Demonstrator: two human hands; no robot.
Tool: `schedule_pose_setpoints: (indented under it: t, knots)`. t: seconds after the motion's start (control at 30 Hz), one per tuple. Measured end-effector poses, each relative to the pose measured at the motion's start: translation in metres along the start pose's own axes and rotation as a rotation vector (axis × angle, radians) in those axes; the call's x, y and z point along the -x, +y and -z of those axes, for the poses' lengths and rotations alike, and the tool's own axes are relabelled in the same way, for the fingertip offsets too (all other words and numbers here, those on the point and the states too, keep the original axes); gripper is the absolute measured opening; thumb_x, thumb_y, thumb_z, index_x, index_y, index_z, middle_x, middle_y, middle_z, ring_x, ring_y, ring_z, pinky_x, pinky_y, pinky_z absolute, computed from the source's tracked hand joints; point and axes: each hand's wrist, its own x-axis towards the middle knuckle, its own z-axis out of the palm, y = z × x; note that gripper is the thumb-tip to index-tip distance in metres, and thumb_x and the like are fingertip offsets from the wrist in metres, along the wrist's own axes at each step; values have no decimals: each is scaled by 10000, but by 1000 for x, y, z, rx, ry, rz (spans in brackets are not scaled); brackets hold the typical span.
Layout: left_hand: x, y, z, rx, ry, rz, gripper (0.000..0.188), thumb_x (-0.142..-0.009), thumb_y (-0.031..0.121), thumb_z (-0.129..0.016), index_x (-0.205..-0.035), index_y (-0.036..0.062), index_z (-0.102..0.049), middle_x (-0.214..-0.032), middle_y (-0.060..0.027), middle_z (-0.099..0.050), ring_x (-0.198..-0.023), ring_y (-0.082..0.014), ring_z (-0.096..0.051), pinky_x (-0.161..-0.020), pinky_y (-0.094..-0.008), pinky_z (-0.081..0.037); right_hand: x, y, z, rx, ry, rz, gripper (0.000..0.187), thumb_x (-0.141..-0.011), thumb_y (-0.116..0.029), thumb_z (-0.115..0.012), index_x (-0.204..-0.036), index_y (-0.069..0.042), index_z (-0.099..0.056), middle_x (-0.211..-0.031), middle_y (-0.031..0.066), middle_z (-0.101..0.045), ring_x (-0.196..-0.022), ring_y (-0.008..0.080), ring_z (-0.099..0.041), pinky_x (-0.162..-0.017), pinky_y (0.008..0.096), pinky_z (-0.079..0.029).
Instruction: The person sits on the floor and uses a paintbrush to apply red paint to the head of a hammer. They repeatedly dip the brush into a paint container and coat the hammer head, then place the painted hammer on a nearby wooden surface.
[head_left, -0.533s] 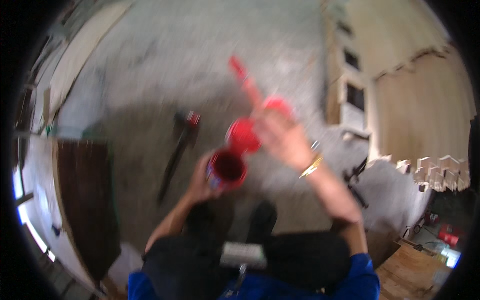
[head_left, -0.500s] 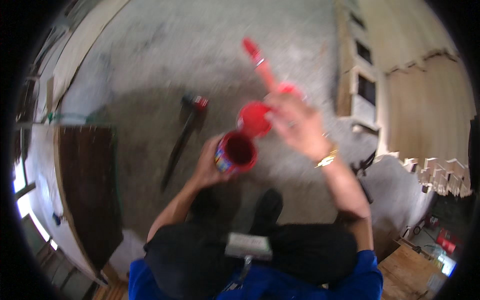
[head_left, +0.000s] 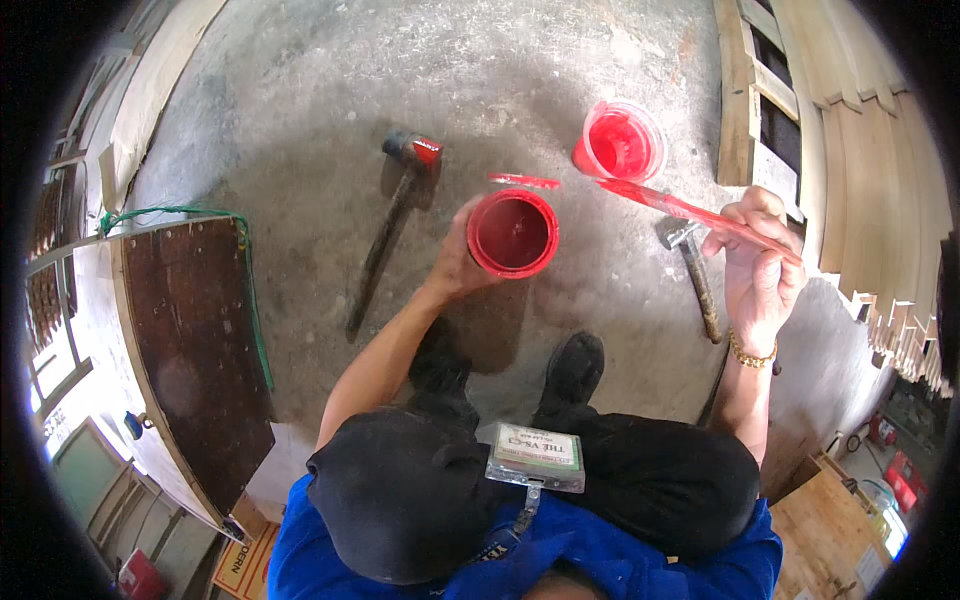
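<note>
My left hand (head_left: 458, 262) is wrapped around the left side of a red paint can (head_left: 513, 234), whose open top faces up and shows a dark red inside. Just beyond its rim, a red lid (head_left: 523, 181) is seen nearly edge-on; whether it touches the can I cannot tell. In my right hand (head_left: 762, 265) is a paintbrush (head_left: 690, 211) coated in red, gripped by the handle end. Its bristles point left, close to the near side of a clear plastic tub (head_left: 622, 142) smeared inside with red paint. That tub rests on the floor.
One hammer (head_left: 385, 235) with a dark handle lies left of the can. Another hammer (head_left: 695, 280) lies below the brush. Stacked pale boards (head_left: 870, 190) line the right side. A dark brown panel (head_left: 190, 360) stands at left on the concrete floor (head_left: 300, 80).
My right hand has moved right and nearer, swinging the brush from pointing away to pointing left. The can has shifted right and away and sits more upright. The lid now appears edge-on.
</note>
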Motion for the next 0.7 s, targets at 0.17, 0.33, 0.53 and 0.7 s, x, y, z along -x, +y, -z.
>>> schedule_pose_setpoints:
  t: [0.17,0.33,0.53,0.7]
  knots:
    - [21,-12,8,-181,96,102,834,-628,204,-824,-1305,17,-373,-1292,-172,-457,-1195,-314,-461,-1008,-401,-375,-1,13,-33,408,-296,-23,130,-810,-29,-651,-938,-8,-632,-912,120,-633,-764,174,-630,-720,294,-528]
    - [58,-5,59,-678,345,267,550,-746,157,-695,-1232,7,-488,-1202,-175,-492,-1111,-344,-481,-950,-425,-384,-5,67,-82,681,-578,226,166,-702,-25,-682,-856,-64,-632,-865,33,-642,-781,181,-605,-665,292,-520]
    - [42,-29,79,-787,326,345,450,-789,172,-657,-1182,-2,-524,-1083,-167,-548,-1018,-354,-518,-868,-432,-416,-7,107,-102,844,-696,362,156,-703,-78,-668,-852,-89,-625,-828,-11,-618,-766,162,-561,-625,302,-499]
    - [21,-44,92,-593,221,524,381,-806,194,-635,-1133,14,-557,-1031,-178,-573,-971,-356,-551,-823,-429,-437,-21,94,-95,752,-640,240,121,-712,-83,-688,-821,-86,-635,-785,-4,-631,-731,178,-572,-639,300,-493]
